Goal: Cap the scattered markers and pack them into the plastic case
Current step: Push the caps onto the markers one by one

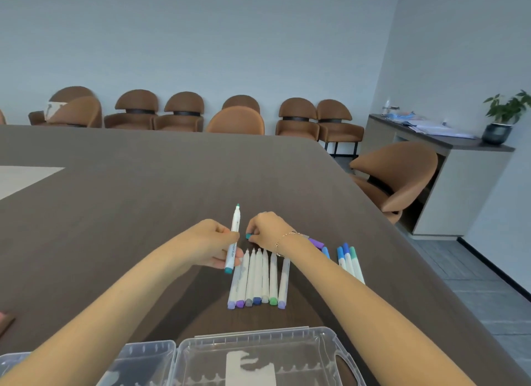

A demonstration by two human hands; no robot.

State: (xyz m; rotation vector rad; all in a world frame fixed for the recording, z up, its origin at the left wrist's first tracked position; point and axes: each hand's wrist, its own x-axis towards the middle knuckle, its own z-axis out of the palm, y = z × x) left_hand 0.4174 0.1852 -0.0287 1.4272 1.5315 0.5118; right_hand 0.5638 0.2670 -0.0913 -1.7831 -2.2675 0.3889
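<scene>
The teal marker point(233, 237) stands nearly upright in my left hand point(214, 242), bare tip pointing away from me and its coloured butt end toward me, the barrel pinched between thumb and fingers around its middle. Just to its right, my right hand point(268, 227) has its fingertips closed on the small teal cap point(248, 236), which sits low, close to the desk point(129, 198).

As I judge it, the step is capping this marker, and doing it well means bringing the cap's open end round to face the tip before I push. I would steady the barrel with the left hand, lift the cap to tip height, line the two up along one axis, then press straight until it seats; a skewed push could crush the tip or smear ink on my fingers.

Below and between my hands lies a row of uncapped markers point(258, 279), side by side, tips away from me. To the right of my right wrist lie a few capped markers point(349, 260), and loose caps point(317, 244) sit partly hidden under that wrist. Nearest me, beneath both forearms, the clear plastic case point(324, 354) lies open, and I see no markers in it yet.
</scene>
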